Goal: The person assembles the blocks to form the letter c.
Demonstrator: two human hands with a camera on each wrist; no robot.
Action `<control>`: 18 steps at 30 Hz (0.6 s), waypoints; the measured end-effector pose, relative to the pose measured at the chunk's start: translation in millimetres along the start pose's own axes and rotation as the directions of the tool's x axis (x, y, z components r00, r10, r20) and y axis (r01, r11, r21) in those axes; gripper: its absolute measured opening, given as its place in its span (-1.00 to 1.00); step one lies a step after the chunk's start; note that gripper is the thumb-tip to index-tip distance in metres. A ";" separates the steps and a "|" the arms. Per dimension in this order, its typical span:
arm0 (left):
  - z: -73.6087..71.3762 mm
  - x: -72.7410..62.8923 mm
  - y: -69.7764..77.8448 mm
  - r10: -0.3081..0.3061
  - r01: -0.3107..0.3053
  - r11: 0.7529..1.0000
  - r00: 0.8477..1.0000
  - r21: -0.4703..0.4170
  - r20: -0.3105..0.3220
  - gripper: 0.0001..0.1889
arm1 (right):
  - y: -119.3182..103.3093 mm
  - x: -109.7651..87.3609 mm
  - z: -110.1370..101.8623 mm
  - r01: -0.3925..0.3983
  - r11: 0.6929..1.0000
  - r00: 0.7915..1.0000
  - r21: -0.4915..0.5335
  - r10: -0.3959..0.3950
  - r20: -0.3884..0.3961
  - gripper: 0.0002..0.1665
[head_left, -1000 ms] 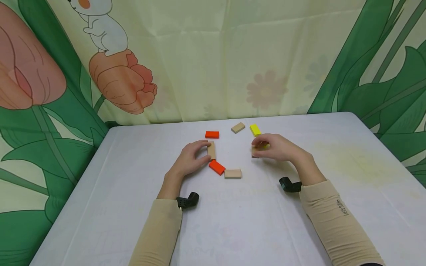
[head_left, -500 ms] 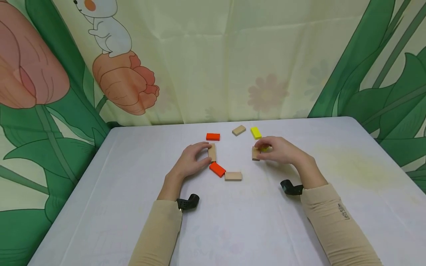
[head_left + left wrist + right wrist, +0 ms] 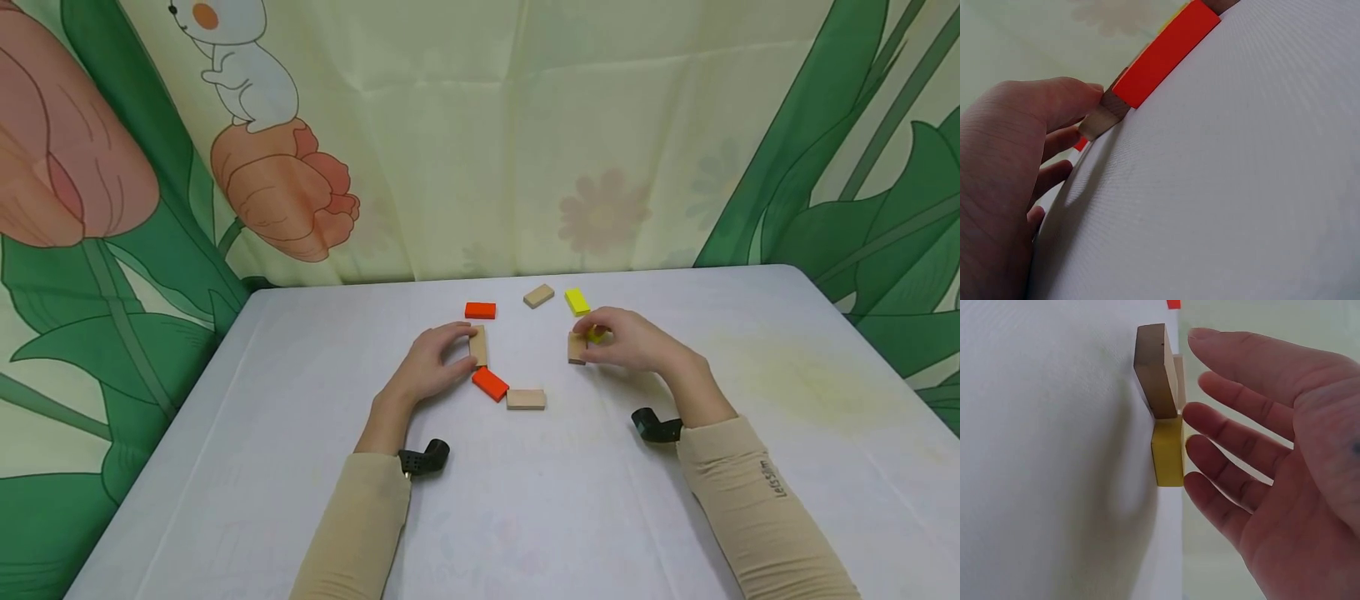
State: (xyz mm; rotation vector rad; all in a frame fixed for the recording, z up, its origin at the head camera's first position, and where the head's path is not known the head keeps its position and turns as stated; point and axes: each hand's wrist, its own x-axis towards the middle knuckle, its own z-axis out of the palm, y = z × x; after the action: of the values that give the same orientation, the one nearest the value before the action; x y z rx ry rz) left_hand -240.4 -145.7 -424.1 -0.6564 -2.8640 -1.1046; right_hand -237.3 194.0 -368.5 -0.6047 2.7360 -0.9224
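My left hand [image 3: 431, 364] holds a plain wooden block [image 3: 478, 346] lengthwise, its thumb at the near end and a fingertip at the far end. An orange-red block [image 3: 491, 384] touches that near end, and another plain wooden block [image 3: 526, 400] lies beside it. On the right, my right hand [image 3: 626, 337] curves loosely around a wooden block [image 3: 576, 348]. The right wrist view shows a small gap between the thumb and this wooden block [image 3: 1155, 369]. Directly behind it, partly covered by the fingers in the head view, is a yellow block [image 3: 1168, 453].
Farther back on the white-covered table [image 3: 525, 517] lie an orange-red block [image 3: 480, 310], a plain wooden block [image 3: 538, 295] and a yellow block [image 3: 577, 301]. With the others they form a rough ring. A printed curtain [image 3: 480, 142] hangs behind the table's far edge.
My right fingers have drawn slightly back from the wooden block, leaving more of it visible. My left hand stays on its block. The head view has tilted a little.
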 end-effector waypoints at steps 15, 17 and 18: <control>0.7 0.8 -1.0 0.007 -0.007 1.000 1.000 0.005 0.000 -0.50 | 0.3 6.0 5.0 0.080 0.996 0.997 -0.045 -0.078 0.028 -0.55; 0.7 0.7 -0.9 0.003 -0.003 1.000 1.000 0.007 0.002 -0.50 | 0.3 5.8 4.9 0.085 0.995 0.996 -0.049 -0.084 0.037 -0.55; 0.6 0.6 -0.8 0.000 0.000 1.000 1.000 0.008 0.003 -0.49 | 0.2 5.4 4.6 0.087 0.995 0.995 -0.053 -0.085 0.044 -0.56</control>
State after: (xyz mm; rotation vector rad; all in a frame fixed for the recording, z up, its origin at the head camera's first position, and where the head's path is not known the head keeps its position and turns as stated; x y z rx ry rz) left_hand -241.2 -145.6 -425.0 -0.6584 -2.8692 -1.0930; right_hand -240.9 189.3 -372.6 -0.7483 2.7251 -0.8460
